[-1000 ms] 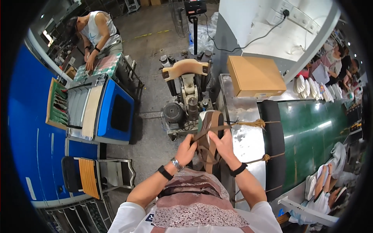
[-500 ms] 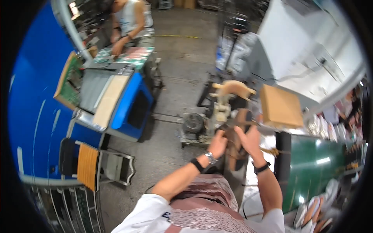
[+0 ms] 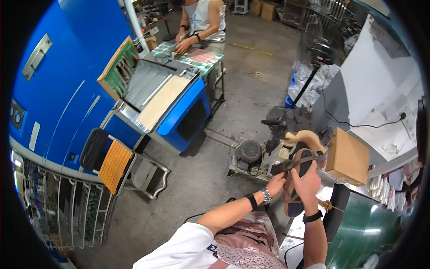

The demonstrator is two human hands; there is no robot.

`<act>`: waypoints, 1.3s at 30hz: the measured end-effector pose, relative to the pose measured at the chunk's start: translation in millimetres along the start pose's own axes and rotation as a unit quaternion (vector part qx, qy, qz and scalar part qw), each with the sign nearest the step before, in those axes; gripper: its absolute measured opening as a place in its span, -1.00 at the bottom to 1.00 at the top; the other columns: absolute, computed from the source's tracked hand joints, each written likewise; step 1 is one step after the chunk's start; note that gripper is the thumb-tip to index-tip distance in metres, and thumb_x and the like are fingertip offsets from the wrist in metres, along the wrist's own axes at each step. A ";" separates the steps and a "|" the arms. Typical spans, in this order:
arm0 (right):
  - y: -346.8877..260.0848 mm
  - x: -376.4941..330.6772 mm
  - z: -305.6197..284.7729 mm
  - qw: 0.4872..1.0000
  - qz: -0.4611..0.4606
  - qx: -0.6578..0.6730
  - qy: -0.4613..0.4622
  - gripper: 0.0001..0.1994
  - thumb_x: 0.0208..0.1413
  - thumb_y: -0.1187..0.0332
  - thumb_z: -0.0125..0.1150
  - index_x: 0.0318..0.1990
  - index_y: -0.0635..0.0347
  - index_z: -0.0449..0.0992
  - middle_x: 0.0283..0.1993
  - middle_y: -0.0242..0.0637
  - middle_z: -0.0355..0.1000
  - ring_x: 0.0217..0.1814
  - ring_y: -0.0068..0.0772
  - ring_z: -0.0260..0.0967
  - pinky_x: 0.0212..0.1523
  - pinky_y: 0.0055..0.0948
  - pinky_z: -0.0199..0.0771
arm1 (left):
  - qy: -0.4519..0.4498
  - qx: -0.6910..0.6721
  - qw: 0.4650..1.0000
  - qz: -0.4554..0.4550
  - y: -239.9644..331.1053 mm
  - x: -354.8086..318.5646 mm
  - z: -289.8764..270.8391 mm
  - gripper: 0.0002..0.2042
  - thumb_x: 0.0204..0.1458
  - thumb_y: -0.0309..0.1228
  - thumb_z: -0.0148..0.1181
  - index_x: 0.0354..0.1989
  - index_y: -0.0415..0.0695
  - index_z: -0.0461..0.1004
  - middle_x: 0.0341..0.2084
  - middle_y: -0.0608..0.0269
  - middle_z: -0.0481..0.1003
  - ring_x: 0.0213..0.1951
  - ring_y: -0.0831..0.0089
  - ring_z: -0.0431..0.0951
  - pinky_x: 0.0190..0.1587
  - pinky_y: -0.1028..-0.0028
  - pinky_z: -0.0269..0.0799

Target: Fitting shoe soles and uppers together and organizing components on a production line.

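Note:
A brown strappy sandal with a dark footbed is held in both my hands, tilted with its toe or heel end pointing away from me; which end cannot be told. My left hand grips its left edge, the fingers closed. On the other side my right hand wraps round it, thumb laid over the straps. Just beyond the sandal stands a machine with a grey motor and a curved tan piece on top.
A cardboard box sits right of the machine. Farther right is a green-topped conveyor or table. A blue-sided machine and a chair with an orange slatted seat stand left. A co-worker works at a far table.
My view has swung left, so the surroundings sit farther right in it. The sandal stays in both hands and shows more sharply, its footbed now plainly visible.

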State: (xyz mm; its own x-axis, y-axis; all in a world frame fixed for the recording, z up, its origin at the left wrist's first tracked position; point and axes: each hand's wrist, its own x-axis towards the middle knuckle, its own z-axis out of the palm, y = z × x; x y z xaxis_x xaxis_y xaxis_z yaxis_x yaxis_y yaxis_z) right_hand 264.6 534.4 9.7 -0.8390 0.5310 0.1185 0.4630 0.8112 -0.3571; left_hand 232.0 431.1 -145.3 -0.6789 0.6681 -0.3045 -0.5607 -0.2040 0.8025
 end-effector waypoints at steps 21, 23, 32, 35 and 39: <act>-0.9 -31.0 -3.7 0.993 0.006 0.063 0.097 -0.12 0.07 0.01 0.38 0.33 0.49 0.09 -0.08 0.18 0.47 -0.17 0.21 0.57 -0.24 -0.05 0.64 | -0.038 -0.201 0.972 -0.117 20.7 -35.7 26.3 -0.29 0.26 0.31 -0.04 0.37 0.02 0.31 0.22 0.26 0.48 0.20 0.26 0.52 0.20 0.21 0.51; -11.5 -41.0 -11.3 0.993 -0.003 0.072 0.092 -0.12 0.07 0.01 0.38 0.33 0.48 0.10 -0.08 0.18 0.47 -0.16 0.22 0.57 -0.23 -0.04 0.63 | -0.039 -0.223 0.968 -0.111 23.0 -45.4 29.5 -0.22 0.22 0.37 -0.07 0.39 0.01 0.28 0.25 0.22 0.45 0.22 0.22 0.50 0.23 0.18 0.48; 18.3 -143.8 -20.4 0.951 0.098 0.292 0.003 -0.24 0.29 0.01 0.17 0.42 0.36 0.05 0.19 0.26 0.42 0.19 0.28 0.45 0.21 -0.02 0.43 | -0.067 -0.071 0.984 -0.152 13.2 -108.4 -10.9 -0.41 0.26 -0.11 0.27 0.35 -0.19 0.34 0.18 0.22 0.49 0.16 0.35 0.52 0.23 0.32 0.43; 61.5 -152.0 9.0 0.791 0.122 0.600 -0.010 -0.34 0.46 -0.09 -0.18 0.46 0.24 0.10 0.41 0.03 0.29 0.43 -0.06 0.26 0.41 -0.14 0.23 | -0.127 0.013 0.985 -0.113 31.5 -114.0 -54.4 -0.45 0.23 -0.18 0.30 0.30 -0.24 0.39 0.13 0.25 0.53 0.10 0.42 0.52 0.19 0.36 0.43; 55.5 -96.8 21.5 0.620 0.273 0.727 -0.116 -0.26 0.46 -0.23 -0.40 0.44 0.24 0.19 0.40 -0.02 0.31 0.39 -0.09 0.31 0.38 -0.13 0.31 | -0.226 0.202 0.943 -0.139 78.0 -149.9 -77.7 -0.50 0.18 -0.22 0.38 0.20 -0.28 0.50 0.04 0.28 0.59 0.03 0.54 0.50 0.13 0.44 0.42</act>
State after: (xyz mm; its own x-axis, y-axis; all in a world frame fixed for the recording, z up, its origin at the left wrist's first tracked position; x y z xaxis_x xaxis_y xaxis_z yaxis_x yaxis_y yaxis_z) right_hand 365.3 522.8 -41.6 -0.7677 0.4434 -0.4627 0.0898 -0.6405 -0.7627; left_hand 253.2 259.4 -77.0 -0.2096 0.9114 -0.3541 -0.3986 0.2511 0.8821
